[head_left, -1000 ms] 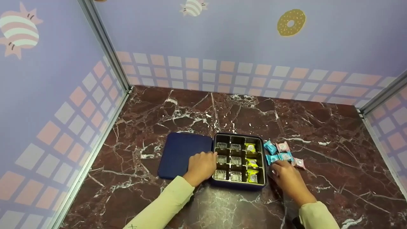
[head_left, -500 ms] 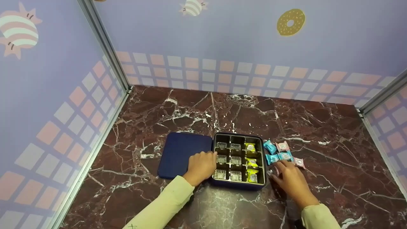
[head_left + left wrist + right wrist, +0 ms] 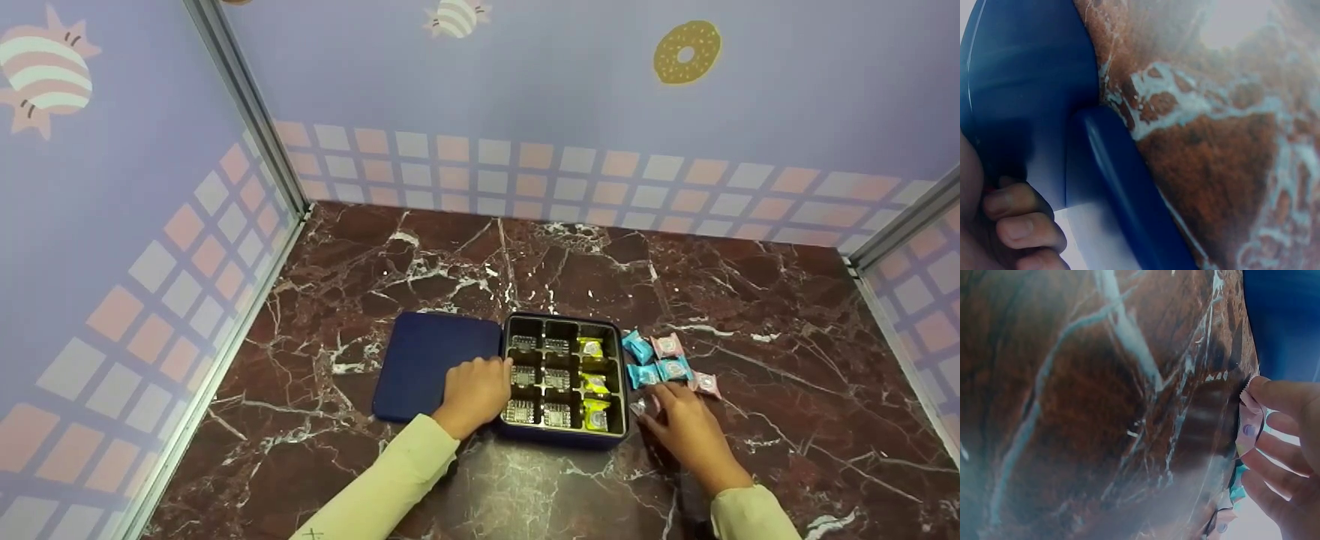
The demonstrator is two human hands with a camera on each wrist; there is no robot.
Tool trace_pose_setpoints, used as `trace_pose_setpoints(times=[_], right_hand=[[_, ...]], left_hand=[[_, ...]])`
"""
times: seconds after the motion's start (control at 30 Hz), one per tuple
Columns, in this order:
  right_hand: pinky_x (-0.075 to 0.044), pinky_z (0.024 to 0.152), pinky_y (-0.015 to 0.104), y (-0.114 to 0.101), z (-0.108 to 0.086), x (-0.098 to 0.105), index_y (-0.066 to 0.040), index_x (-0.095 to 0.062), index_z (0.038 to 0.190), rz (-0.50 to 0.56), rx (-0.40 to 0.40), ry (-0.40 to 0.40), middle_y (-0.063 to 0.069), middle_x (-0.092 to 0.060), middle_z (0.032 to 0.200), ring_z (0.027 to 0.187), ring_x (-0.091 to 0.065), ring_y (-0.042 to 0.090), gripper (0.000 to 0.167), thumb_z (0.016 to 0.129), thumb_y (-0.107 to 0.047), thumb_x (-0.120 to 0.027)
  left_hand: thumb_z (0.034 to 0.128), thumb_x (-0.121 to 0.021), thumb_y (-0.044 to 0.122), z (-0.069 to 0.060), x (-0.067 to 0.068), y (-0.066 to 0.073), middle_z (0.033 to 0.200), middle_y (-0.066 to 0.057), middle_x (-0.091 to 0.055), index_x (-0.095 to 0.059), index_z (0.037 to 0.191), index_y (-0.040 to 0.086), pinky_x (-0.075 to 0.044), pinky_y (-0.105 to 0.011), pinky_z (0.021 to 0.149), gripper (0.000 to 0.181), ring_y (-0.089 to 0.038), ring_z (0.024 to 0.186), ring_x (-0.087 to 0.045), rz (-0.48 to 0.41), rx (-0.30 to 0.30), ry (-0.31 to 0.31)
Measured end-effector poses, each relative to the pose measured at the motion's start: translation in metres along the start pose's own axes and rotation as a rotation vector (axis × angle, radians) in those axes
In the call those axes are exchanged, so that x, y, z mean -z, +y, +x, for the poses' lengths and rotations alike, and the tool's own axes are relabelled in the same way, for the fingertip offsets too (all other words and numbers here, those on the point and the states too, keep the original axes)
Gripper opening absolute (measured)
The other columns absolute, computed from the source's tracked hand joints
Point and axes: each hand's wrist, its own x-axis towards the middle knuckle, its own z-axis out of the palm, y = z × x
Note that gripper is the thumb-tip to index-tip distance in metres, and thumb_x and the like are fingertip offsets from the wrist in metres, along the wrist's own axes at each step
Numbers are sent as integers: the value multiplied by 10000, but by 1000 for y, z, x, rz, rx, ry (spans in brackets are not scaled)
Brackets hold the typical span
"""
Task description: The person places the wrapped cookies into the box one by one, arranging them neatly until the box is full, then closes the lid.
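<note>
A dark blue tin box [image 3: 562,432] holds a divided tray with yellow wrapped candies [image 3: 596,416] in its right column; the other compartments show only their ribbed bottoms. My left hand [image 3: 474,394] grips the box's left rim; in the left wrist view its curled fingers [image 3: 1019,228] lie against the blue wall [image 3: 1027,84]. Right of the box, my right hand [image 3: 686,424] pinches a pink candy [image 3: 650,406] low over the table. The right wrist view shows the thumb on one wrapper end of that candy [image 3: 1248,429] and fingertips [image 3: 1249,458] at the other.
The blue lid [image 3: 427,364] lies flat against the box's left side, partly under my left forearm. Blue candies [image 3: 643,375] and pink candies [image 3: 667,345] are clustered right of the box. Patterned panels [image 3: 487,90] enclose the back and sides of the marbled table [image 3: 450,255].
My right hand has shifted slightly right and its fingers have spread, so the pink candy between them now shows. The left hand, box and lid have not moved.
</note>
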Motion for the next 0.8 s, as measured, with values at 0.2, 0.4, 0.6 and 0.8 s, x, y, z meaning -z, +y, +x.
trace_pose_setpoints(times=[0.2,0.4,0.6,0.8], right_hand=[[-481,901,532,1,0,-4,10,-642,1094,31,-4,1,199,-643,1068,1018,-625,390,412,751,-141,-812],[-493,864,516,0,-1,-5,-15,-642,1020,24,2,24,174,-658,1021,970,-638,364,351,751,-153,-820],[-511,764,518,0,-1,-5,-43,-627,977,17,12,57,155,-666,957,857,-661,358,319,742,-134,-823],[-517,757,517,0,-1,-5,-44,-628,966,49,4,63,156,-671,928,841,-664,358,296,740,-91,-814]], left_hand=[[1022,-398,352,0,0,0,654,-128,-674,-589,624,108,-435,-440,451,505,-331,554,-630,3,6,1],[1025,-399,348,-1,1,1,618,-118,-643,-543,596,125,-420,-425,435,504,-318,527,-607,7,-4,10],[1024,-406,339,-3,1,1,587,-113,-615,-509,576,137,-414,-429,419,502,-314,499,-587,20,-22,42],[1026,-395,353,-1,1,1,613,-113,-633,-507,583,141,-419,-431,431,504,-316,518,-598,15,-7,11]])
